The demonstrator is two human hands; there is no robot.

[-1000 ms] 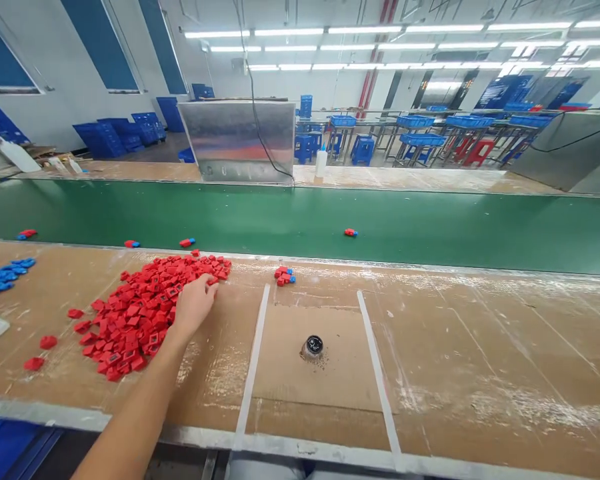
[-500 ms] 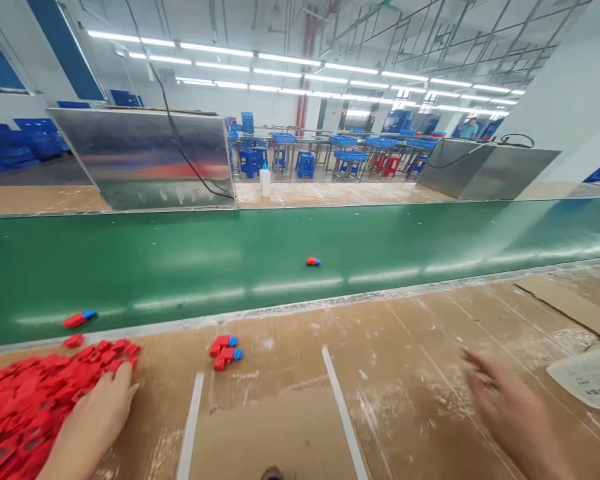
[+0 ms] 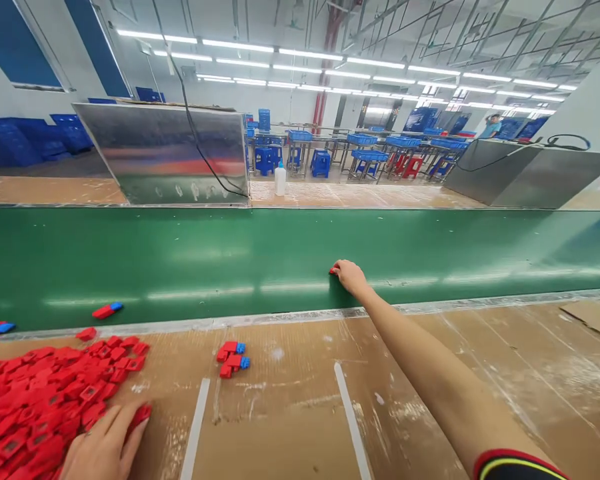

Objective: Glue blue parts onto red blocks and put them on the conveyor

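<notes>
My right hand reaches out over the green conveyor belt, its fingers pinching a small red plastic piece with the tips. At the bottom left, my left hand lies at the edge of a large heap of red plastic pieces on the brown work table. A single red piece sits at its fingertips and seems gripped there. The belt also carries red-and-blue assembled pieces.
A small cluster of red-and-blue pieces lies on the table between it and two white strips. Behind the belt stand a steel panel and a white glue bottle. Blue crates, stools and a distant person fill the background.
My right hand has swept forward from above the table onto the belt and closed on the small piece. My left hand has drawn back toward the near edge of the red heap.
</notes>
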